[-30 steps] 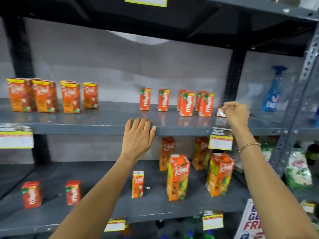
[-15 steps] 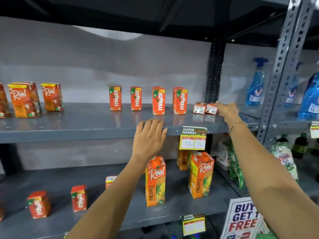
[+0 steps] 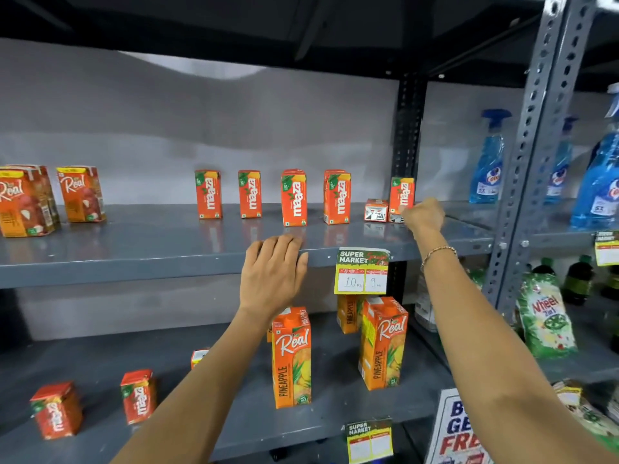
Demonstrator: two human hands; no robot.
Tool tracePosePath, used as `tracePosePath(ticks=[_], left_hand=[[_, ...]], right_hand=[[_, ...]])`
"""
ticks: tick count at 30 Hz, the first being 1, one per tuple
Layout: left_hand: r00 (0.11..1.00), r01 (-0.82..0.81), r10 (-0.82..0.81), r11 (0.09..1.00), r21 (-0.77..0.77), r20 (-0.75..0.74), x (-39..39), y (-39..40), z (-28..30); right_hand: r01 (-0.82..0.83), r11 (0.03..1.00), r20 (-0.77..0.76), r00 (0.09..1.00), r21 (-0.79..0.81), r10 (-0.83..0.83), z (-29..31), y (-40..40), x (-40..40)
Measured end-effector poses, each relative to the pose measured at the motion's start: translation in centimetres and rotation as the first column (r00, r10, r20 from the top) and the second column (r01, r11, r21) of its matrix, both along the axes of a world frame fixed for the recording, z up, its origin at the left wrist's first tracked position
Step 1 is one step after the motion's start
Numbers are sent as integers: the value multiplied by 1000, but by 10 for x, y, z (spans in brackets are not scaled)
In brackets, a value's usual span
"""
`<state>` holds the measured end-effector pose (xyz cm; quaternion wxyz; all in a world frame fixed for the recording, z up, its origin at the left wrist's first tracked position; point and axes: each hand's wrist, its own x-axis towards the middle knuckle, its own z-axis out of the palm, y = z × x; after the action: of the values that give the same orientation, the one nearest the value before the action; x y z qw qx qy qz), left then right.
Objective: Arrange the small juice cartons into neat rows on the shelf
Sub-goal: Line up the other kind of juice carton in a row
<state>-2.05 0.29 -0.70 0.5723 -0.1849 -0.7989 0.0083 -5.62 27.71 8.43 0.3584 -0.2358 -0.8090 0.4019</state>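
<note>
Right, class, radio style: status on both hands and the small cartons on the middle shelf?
Left hand flat on shelf edge, empty. Right hand closed on upright Maaza carton. One carton lying beside it. Nothing blocking.

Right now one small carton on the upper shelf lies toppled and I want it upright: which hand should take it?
Right. The right hand is beside the toppled small orange carton; the left hand rests on the grey metal shelf's edge, farther away.
</note>
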Motion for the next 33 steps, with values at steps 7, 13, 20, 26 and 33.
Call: tracePosePath(ticks=[7, 13, 20, 26, 33], left_hand=[[998, -4, 6, 1000, -20, 61, 4, -1, 3], [983, 37, -19, 995, -96, 185, 13, -9, 14], [967, -33, 58, 994, -105, 248, 21, -101, 21], [956, -153, 149, 988, -5, 254, 32, -196, 14], [935, -249, 198, 958, 143, 296, 36, -290, 13]], right_hand=[[-150, 980, 69, 985, -132, 159, 6, 17, 0], [-198, 969, 74, 975, -146, 210, 9, 0, 26], [-436, 891, 29, 896, -130, 443, 18, -75, 55], [-602, 796, 40, 795, -64, 605, 19, -184, 37], [-655, 756, 143, 748, -5, 649, 20, -297, -3]])
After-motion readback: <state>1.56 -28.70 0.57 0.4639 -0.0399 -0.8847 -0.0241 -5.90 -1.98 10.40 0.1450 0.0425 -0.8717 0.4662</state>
